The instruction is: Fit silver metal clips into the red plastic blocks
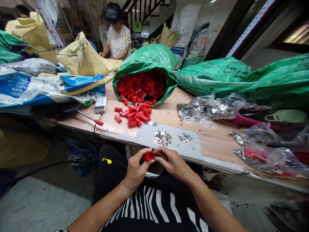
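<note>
My left hand [137, 167] is closed on a small red plastic part [149, 156], pinched between thumb and fingers above my lap, just off the table's front edge. My right hand [175, 164] is closed too, its fingertips beside the red part. In it is a thin metal-shafted tool [156, 152] with a yellowish handle partly hidden by my fingers; its exact kind I cannot tell. Ahead lies a grey mat [147, 137] bearing a pile of small shiny metal pieces [163, 138] and a smaller pile [185, 138]. Loose red parts [137, 114] are heaped behind it.
A green sack [149, 56] spills more red parts. A red-handled screwdriver [90, 118] and a small white device [100, 104] with a cable lie left. Clear bags of metal pieces [207, 108] stand right, near green sacks [217, 75]. Another person [118, 40] sits across the table.
</note>
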Demonstrator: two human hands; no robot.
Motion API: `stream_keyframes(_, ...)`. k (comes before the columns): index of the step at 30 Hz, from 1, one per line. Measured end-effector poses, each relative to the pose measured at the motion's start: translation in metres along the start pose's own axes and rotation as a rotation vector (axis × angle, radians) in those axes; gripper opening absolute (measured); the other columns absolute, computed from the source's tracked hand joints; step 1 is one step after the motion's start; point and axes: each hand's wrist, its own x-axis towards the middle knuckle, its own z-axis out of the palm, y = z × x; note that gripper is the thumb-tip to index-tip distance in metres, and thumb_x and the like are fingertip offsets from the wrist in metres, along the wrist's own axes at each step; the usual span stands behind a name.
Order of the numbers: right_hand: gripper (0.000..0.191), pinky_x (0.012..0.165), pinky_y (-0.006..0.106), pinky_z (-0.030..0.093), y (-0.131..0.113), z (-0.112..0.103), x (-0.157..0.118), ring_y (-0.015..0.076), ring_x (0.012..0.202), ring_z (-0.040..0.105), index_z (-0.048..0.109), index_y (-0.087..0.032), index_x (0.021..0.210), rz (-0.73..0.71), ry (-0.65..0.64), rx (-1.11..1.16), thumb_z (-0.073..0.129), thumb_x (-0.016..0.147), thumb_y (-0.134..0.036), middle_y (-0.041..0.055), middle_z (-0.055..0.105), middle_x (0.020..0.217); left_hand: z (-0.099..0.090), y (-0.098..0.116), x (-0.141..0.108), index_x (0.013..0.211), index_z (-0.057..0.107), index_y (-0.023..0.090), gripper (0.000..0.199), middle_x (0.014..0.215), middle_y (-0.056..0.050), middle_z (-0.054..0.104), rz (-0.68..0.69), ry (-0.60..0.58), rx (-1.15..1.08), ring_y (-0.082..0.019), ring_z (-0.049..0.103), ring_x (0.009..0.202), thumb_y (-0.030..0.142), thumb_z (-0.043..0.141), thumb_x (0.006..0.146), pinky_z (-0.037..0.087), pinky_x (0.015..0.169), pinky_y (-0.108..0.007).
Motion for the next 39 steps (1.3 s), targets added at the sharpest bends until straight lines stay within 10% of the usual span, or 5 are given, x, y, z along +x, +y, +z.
stream_keyframes(39, 0.011, 0.056, 0.024, 0.034, -0.006, 0.025, 0.003, 0.0122, 0.057, 0.047, 0.050, -0.020, 0.067, 0.329, 0.241, -0.041, 0.051, 0.077, -0.024, -0.0030, 0.055, 0.062, 0.002, -0.005, -0.001, 0.113, 0.060, 0.023, 0.036, 0.108, -0.004, 0.072, 0.265, 0.072, 0.185, -0.019, 0.067, 0.102, 0.012, 0.064, 0.079, 0.053, 0.096, -0.035)
